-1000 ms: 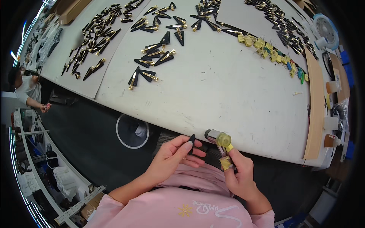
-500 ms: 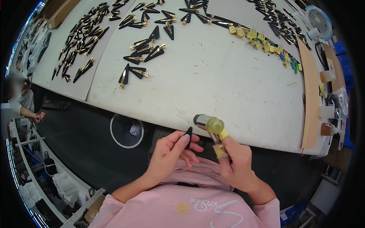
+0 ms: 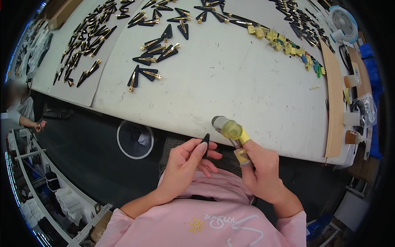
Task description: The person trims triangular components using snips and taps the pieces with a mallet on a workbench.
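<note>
Black piece (image 3: 207,139): slim, matte, tapering to a point that aims away from the body; held at the near edge of the table (image 3: 263,103), in front of the lap. The thumb covers part of it, so its lower end is hard to make out.
Left hand (image 3: 181,166): pinching the black piece between thumb and index finger; the other fingers are loosely curled and spread beneath.
Right hand (image 3: 262,166): gripping the tool, thumb uppermost.
Tool (image 3: 232,129): dark-mouthed metal barrel, a clear yellowish round end, yellow wrapping on its handle; the barrel points left over the table edge, near the black piece but apart from it. It hides a patch of table.
Clips (image 3: 169,51): black triangles with gold metal prongs, scattered beyond the hands, some overlapping.
Sheet (image 3: 92,92): grey, at the table's left, bearing more clips.
Binder clips (image 3: 271,36): mostly yellow, a few green or blue, in a slanting row at the upper right.
Right edge: a tan strip (image 3: 333,115), bottles (image 3: 352,119) and a fan (image 3: 343,24).
Floor side: a round bin (image 3: 135,140) left of the lap; a co-worker (image 3: 25,110) sits far left.
</note>
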`<state>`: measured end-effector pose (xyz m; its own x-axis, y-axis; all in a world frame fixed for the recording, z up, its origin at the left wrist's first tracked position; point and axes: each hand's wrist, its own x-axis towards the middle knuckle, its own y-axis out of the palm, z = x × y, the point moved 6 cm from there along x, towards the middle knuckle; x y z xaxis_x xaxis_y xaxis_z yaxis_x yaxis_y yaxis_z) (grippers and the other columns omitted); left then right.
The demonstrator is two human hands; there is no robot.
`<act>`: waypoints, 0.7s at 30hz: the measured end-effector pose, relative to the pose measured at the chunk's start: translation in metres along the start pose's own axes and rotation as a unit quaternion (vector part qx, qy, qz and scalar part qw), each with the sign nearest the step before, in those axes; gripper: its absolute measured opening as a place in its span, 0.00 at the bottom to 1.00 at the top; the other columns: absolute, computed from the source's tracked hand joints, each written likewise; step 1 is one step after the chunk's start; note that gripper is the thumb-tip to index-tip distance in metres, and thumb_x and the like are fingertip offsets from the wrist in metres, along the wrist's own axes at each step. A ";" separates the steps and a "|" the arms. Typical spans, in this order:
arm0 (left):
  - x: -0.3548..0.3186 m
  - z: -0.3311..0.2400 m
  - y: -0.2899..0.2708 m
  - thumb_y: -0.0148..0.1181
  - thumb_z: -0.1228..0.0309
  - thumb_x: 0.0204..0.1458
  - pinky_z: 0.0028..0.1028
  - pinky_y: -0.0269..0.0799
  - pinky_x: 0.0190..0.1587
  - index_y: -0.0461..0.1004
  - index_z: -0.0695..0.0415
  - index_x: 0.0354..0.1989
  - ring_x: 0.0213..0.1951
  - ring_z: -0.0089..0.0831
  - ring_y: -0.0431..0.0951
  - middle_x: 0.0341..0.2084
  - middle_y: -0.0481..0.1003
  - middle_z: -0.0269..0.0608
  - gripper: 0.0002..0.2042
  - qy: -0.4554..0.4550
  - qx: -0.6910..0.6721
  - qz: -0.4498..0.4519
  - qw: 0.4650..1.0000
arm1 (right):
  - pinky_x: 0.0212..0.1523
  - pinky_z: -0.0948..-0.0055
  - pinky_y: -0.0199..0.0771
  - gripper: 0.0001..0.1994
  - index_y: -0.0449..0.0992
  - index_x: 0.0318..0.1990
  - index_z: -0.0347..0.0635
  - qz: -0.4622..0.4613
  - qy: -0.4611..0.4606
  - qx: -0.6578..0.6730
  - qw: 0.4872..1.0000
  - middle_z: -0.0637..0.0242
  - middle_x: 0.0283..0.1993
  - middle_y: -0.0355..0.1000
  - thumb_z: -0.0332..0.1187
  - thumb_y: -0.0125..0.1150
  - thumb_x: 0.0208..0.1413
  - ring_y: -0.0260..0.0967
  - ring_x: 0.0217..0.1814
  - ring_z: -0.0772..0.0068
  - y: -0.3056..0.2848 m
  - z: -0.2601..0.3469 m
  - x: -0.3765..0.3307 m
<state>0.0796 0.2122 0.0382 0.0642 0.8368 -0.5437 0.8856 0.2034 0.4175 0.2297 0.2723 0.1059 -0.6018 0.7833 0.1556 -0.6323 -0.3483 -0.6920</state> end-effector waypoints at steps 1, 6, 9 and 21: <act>-0.001 0.001 0.001 0.44 0.68 0.65 0.22 0.76 0.29 0.70 0.68 0.48 0.28 0.28 0.80 0.36 0.78 0.49 0.15 -0.010 0.003 0.006 1.000 | 0.20 0.69 0.68 0.25 0.72 0.47 0.35 0.001 0.001 0.000 1.000 0.59 0.30 0.73 0.18 0.57 0.34 0.72 0.24 0.62 0.000 0.001 0.000; 0.000 -0.002 0.001 0.44 0.68 0.65 0.22 0.76 0.29 0.70 0.68 0.48 0.28 0.27 0.80 0.35 0.78 0.49 0.15 -0.015 0.000 0.005 1.000 | 0.19 0.70 0.66 0.26 0.73 0.48 0.35 0.041 -0.017 -0.031 0.999 0.62 0.27 0.72 0.18 0.58 0.33 0.69 0.20 0.63 0.008 0.001 -0.002; -0.001 -0.001 0.000 0.43 0.68 0.65 0.22 0.76 0.29 0.70 0.68 0.48 0.28 0.27 0.80 0.35 0.78 0.49 0.15 -0.020 0.001 0.006 1.000 | 0.18 0.70 0.66 0.29 0.72 0.51 0.36 0.012 -0.032 -0.018 0.999 0.63 0.27 0.72 0.18 0.58 0.33 0.69 0.20 0.65 0.007 -0.001 -0.005; -0.004 -0.006 0.000 0.43 0.69 0.65 0.22 0.77 0.33 0.69 0.68 0.49 0.31 0.27 0.80 0.37 0.77 0.47 0.14 -0.016 0.007 0.020 1.000 | 0.17 0.71 0.65 0.33 0.70 0.57 0.35 0.044 -0.029 -0.050 0.997 0.65 0.25 0.70 0.19 0.56 0.34 0.68 0.18 0.66 0.024 -0.002 -0.016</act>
<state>0.0765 0.2120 0.0445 0.1149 0.8271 -0.5501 0.8881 0.1625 0.4299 0.2256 0.2527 0.0855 -0.6810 0.7207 0.1297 -0.5261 -0.3585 -0.7712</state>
